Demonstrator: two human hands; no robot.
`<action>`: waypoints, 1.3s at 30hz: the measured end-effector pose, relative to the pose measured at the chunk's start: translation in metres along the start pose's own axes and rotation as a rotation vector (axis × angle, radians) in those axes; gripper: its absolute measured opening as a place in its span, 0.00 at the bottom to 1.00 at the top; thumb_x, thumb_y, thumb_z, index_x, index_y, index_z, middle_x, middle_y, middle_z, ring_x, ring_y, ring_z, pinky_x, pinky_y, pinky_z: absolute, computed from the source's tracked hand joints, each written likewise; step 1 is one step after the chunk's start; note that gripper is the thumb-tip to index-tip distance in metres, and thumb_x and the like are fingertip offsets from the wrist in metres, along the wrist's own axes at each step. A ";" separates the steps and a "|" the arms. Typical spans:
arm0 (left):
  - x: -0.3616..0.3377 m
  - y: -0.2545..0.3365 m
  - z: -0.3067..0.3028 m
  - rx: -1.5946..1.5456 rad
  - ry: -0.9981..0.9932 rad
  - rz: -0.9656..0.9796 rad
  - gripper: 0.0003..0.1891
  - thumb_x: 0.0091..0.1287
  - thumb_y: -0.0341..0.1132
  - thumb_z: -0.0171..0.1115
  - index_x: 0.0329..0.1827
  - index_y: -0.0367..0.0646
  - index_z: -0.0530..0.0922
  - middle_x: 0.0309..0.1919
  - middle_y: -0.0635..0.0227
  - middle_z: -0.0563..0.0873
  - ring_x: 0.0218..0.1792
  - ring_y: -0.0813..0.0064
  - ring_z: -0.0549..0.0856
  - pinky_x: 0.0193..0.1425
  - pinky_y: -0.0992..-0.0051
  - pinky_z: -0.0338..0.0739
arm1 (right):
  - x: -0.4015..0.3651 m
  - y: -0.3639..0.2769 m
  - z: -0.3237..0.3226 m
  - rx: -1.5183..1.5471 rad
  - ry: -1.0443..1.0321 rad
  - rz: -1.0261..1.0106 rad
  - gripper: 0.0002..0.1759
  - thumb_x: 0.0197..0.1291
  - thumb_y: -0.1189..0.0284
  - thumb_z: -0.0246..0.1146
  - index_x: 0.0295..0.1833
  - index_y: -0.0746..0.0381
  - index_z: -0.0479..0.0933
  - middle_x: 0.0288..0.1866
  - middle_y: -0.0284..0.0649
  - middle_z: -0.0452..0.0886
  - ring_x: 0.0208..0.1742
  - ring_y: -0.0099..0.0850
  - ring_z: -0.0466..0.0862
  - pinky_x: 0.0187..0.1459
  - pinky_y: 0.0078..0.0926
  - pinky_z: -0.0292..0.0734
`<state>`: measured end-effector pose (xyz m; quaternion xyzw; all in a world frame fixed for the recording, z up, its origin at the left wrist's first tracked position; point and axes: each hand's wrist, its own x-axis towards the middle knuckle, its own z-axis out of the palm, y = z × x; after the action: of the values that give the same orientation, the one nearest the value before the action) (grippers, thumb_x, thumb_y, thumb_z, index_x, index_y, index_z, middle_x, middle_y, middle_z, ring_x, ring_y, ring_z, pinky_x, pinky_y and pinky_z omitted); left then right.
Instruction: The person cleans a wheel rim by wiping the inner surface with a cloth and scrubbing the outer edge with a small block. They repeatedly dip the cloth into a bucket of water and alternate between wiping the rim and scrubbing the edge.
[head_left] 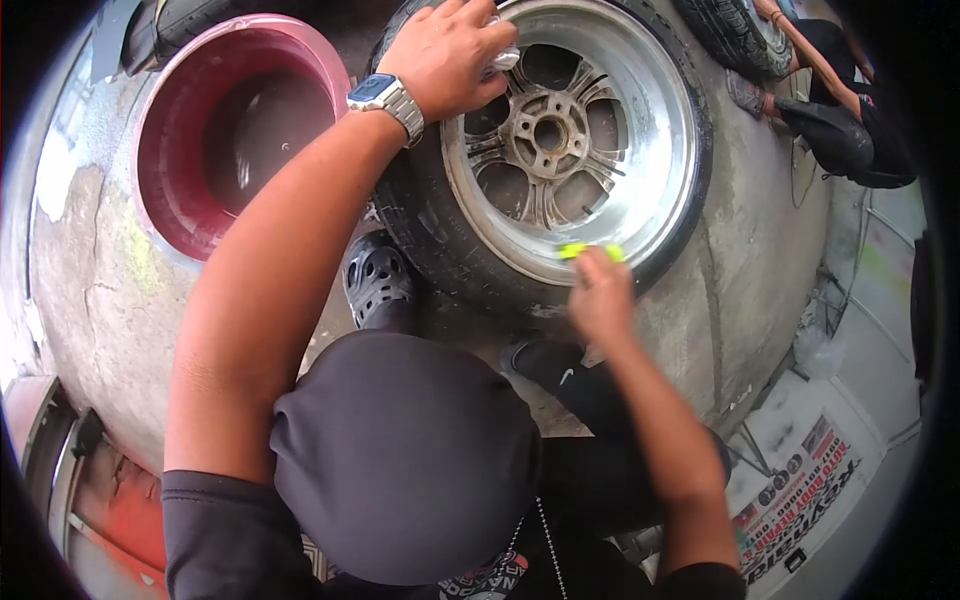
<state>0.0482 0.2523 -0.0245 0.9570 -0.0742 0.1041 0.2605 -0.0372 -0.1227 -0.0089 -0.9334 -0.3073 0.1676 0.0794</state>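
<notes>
A car wheel lies flat with its silver alloy rim facing up and its black tyre around it. My left hand, with a metal-band watch on the wrist, is at the rim's upper left edge. Its fingers close on a small crumpled whitish-grey thing, mostly hidden. At the rim's lower inside wall is my right hand, smeared by motion. It grips a neon yellow-green thing against the wet metal; its exact kind is too blurred to make out.
A red tub with some liquid stands left of the wheel. At the upper right another person holds a second tyre. A printed sign is at lower right. My foot in a grey clog is beside the tyre.
</notes>
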 end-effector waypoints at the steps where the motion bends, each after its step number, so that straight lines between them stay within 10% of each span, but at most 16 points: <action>1: 0.002 0.000 -0.001 -0.003 0.011 0.009 0.18 0.57 0.40 0.75 0.48 0.45 0.84 0.50 0.57 0.81 0.54 0.54 0.81 0.58 0.57 0.78 | 0.002 0.026 -0.021 -0.113 0.012 -0.003 0.11 0.48 0.85 0.63 0.39 0.62 0.81 0.42 0.45 0.85 0.45 0.51 0.85 0.46 0.49 0.74; 5: -0.002 0.002 0.005 -0.013 0.034 0.017 0.18 0.56 0.40 0.75 0.47 0.45 0.83 0.49 0.57 0.81 0.53 0.54 0.81 0.58 0.57 0.78 | -0.001 -0.012 -0.003 -0.008 -0.122 0.314 0.09 0.53 0.83 0.65 0.41 0.63 0.81 0.44 0.46 0.85 0.50 0.50 0.85 0.53 0.49 0.73; 6: 0.000 -0.001 0.005 -0.001 0.048 0.015 0.18 0.56 0.40 0.75 0.46 0.45 0.83 0.49 0.57 0.81 0.53 0.54 0.81 0.58 0.57 0.78 | -0.001 -0.052 0.013 0.205 0.185 0.109 0.08 0.56 0.81 0.66 0.42 0.62 0.80 0.45 0.47 0.84 0.51 0.50 0.84 0.55 0.50 0.72; 11: 0.003 0.000 0.001 0.015 0.030 0.017 0.17 0.56 0.40 0.75 0.46 0.45 0.83 0.48 0.58 0.81 0.53 0.55 0.81 0.58 0.57 0.78 | -0.003 0.055 -0.022 -0.188 0.099 -0.097 0.13 0.53 0.84 0.66 0.44 0.59 0.81 0.47 0.42 0.85 0.54 0.46 0.84 0.57 0.48 0.72; 14: -0.003 0.001 0.008 0.003 0.050 0.022 0.17 0.56 0.40 0.75 0.46 0.46 0.83 0.49 0.58 0.81 0.53 0.55 0.81 0.58 0.57 0.78 | 0.001 -0.026 -0.009 -0.076 -0.028 0.320 0.13 0.51 0.85 0.68 0.42 0.61 0.80 0.43 0.45 0.83 0.50 0.53 0.83 0.55 0.50 0.72; 16: -0.002 -0.003 0.006 0.014 0.084 0.021 0.17 0.56 0.40 0.75 0.46 0.46 0.83 0.49 0.58 0.80 0.53 0.55 0.81 0.58 0.57 0.78 | 0.006 -0.083 0.014 0.268 0.169 0.245 0.09 0.55 0.82 0.63 0.42 0.62 0.78 0.44 0.46 0.81 0.50 0.54 0.82 0.53 0.49 0.71; 20: -0.003 -0.001 0.009 0.002 0.092 0.037 0.17 0.56 0.40 0.75 0.47 0.46 0.83 0.48 0.59 0.80 0.52 0.55 0.81 0.57 0.57 0.77 | -0.010 0.045 -0.019 -0.185 0.001 -0.105 0.14 0.53 0.81 0.65 0.46 0.60 0.81 0.49 0.42 0.83 0.57 0.45 0.82 0.63 0.53 0.69; 26: -0.002 -0.003 0.006 -0.019 0.057 0.013 0.18 0.55 0.39 0.75 0.48 0.46 0.83 0.48 0.59 0.81 0.51 0.56 0.81 0.56 0.58 0.77 | -0.004 -0.056 0.013 0.183 0.095 0.223 0.18 0.50 0.85 0.68 0.48 0.60 0.80 0.47 0.41 0.84 0.58 0.45 0.84 0.67 0.53 0.67; 32: -0.003 -0.010 0.008 -0.056 0.079 0.030 0.19 0.55 0.40 0.75 0.49 0.46 0.83 0.47 0.59 0.80 0.50 0.56 0.81 0.55 0.58 0.77 | 0.002 0.059 -0.039 -0.225 -0.111 -0.006 0.18 0.52 0.81 0.69 0.50 0.60 0.81 0.51 0.41 0.86 0.59 0.43 0.85 0.70 0.55 0.66; 36: 0.000 -0.008 0.008 -0.081 0.077 0.030 0.21 0.54 0.40 0.75 0.51 0.46 0.83 0.47 0.59 0.80 0.50 0.55 0.81 0.54 0.57 0.76 | -0.005 -0.053 -0.003 0.198 -0.014 0.242 0.26 0.44 0.88 0.66 0.53 0.61 0.83 0.51 0.43 0.85 0.62 0.45 0.84 0.75 0.56 0.63; 39: 0.000 -0.008 0.007 -0.117 0.074 0.035 0.22 0.53 0.39 0.76 0.52 0.47 0.84 0.48 0.59 0.81 0.50 0.54 0.81 0.54 0.57 0.76 | -0.010 0.026 -0.025 -0.139 -0.122 -0.084 0.17 0.57 0.84 0.68 0.52 0.62 0.82 0.54 0.45 0.84 0.62 0.45 0.83 0.69 0.52 0.67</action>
<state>0.0512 0.2556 -0.0342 0.9342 -0.0872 0.1392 0.3167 -0.0216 -0.1503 0.0101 -0.9109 -0.3615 0.1988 0.0028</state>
